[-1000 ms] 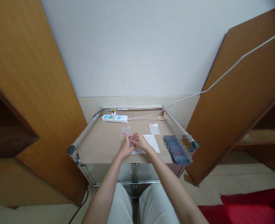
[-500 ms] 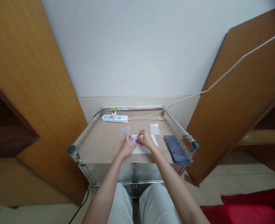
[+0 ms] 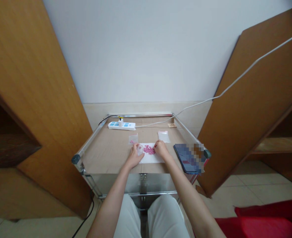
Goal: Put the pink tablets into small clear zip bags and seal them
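Note:
Many small pink beads lie spread on a white sheet of paper. My left hand is closed round a small clear plastic container at the left of the beads, with a little pink showing in it. Whether it is a cup or a bag I cannot tell for sure. At the beads' right edge is my right hand, fingers pinched together and touching the paper or a bead. What its fingertips hold is too small to see.
Behind my hands lie a clear zip bag with pink bits and another whitish zip bag. A power strip with a plug stands at the back left. On the right rests a dark tablet-like object. Metal rails edge the table.
My right hand has moved right, from over the beads to their right edge. More of the beads now show, more spread out. My left hand has stayed nearly still.

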